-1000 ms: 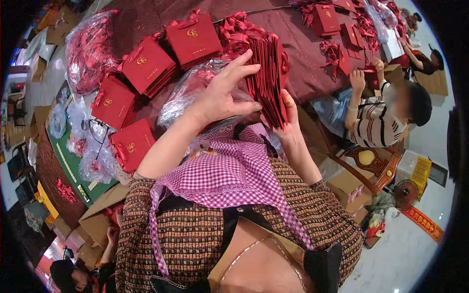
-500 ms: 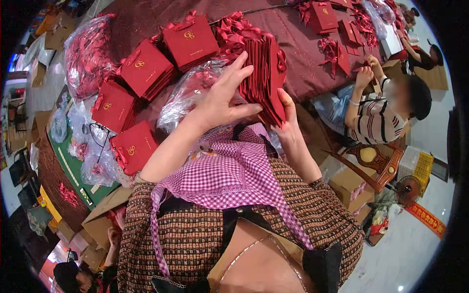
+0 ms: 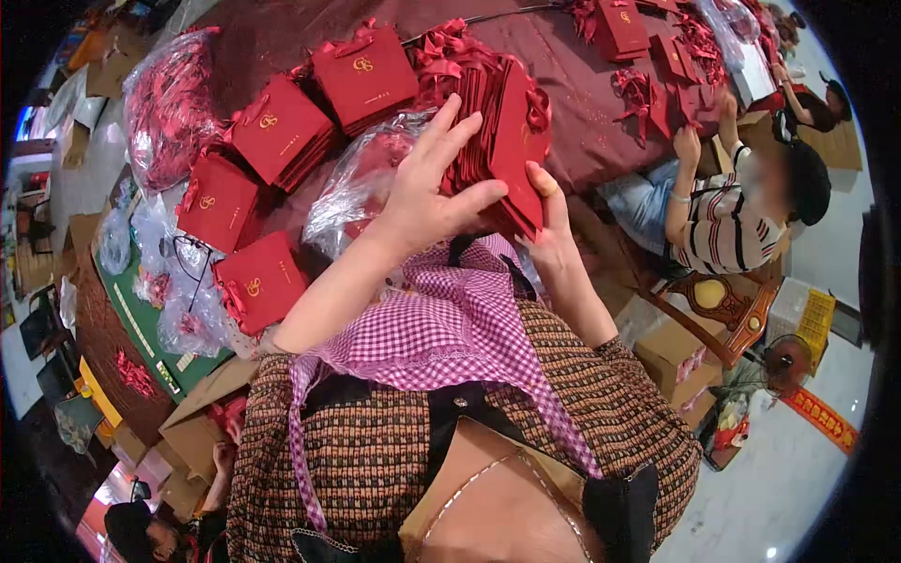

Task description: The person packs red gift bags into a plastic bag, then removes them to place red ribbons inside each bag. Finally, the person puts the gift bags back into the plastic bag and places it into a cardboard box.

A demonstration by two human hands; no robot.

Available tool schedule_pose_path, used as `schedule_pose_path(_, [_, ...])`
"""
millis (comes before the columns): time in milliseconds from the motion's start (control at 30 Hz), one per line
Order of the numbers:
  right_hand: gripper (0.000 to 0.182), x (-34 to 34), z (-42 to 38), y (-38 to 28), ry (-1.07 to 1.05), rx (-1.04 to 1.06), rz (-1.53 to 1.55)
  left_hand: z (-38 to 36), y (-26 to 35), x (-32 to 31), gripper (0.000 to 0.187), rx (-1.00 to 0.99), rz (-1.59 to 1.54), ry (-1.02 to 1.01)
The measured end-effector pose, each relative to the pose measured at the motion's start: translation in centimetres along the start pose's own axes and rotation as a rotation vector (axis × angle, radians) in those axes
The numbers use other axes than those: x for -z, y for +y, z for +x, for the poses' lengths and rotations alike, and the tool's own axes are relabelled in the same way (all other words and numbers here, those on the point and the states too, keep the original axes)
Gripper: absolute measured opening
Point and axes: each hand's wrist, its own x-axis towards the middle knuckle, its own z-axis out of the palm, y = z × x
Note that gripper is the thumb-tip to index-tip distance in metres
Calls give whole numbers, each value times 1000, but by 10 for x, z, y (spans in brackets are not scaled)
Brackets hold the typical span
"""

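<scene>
A thick stack of red paper gift bags (image 3: 511, 141) with ribbon handles stands on edge between my hands, above the near edge of the covered table. My right hand (image 3: 552, 216) grips its lower right side, thumb on the outer bag's face; its other fingers are mostly hidden behind. My left hand (image 3: 422, 183) holds the stack from the left, fingers stretched along the edges and thumb across the lower corner. Just left of that hand lies crumpled clear plastic (image 3: 343, 197). Piles of matching bags curve around to the left, including a gold-printed pile (image 3: 366, 80).
A plastic sack of red ribbon (image 3: 171, 113) lies at the far left. On the right, a person in a striped top (image 3: 723, 216) handles red bags at the table. A wooden chair (image 3: 723, 305) and cardboard boxes (image 3: 671, 352) stand nearby.
The stack has shifted slightly up and left, and its outer bag's face turns more toward me. My left thumb now reaches further over it. The co-worker's hands have moved.
</scene>
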Motion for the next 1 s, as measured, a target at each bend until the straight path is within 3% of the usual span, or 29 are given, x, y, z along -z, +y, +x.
schedule_pose_path(100, [48, -10, -2, -2, 90, 65, -90, 5, -6, 9, 86, 51, 5, -82])
schedule_pose_path(133, [47, -28, -11, 1, 168, 172, -218, 6, -9, 14, 87, 82, 1, -131])
schedule_pose_path(167, [46, -36, -13, -1, 167, 192, -260, 5, -14, 18, 89, 70, -66, -125])
schedule_pose_path(233, [45, -40, -10, -13, 166, 224, -346, 0, -16, 22, 89, 272, -467, -53])
schedule_pose_path(300, [45, -54, -21, -15, 175, 280, -383, 1, -22, 29, 88, 253, -517, 34])
schedule_pose_path(367, [45, -32, -12, -23, 126, 248, -347, 1, -17, 40, 85, 113, -257, -38])
schedule_pose_path(433, [49, -39, -7, -20, 130, 170, -241, 0, 4, 36, 79, 85, -196, -71])
schedule_pose_path(500, [53, -49, -23, 1, 39, 305, -387, 1, 14, 32, 78, -39, -82, -57])
schedule_pose_path(533, [58, -29, -12, -7, -12, 152, -179, 2, 22, 33, 78, -63, -40, -76])
schedule_pose_path(600, [59, -33, -10, -3, -114, 125, -159, 3, 27, 30, 76, -175, 38, -68])
schedule_pose_path(900, [64, -38, -17, 6, -42, 104, -270, 5, 43, 18, 64, -209, 189, 38])
schedule_pose_path(1000, [64, -46, -16, 7, -93, 112, -176, 4, 44, 16, 62, -218, 192, 53])
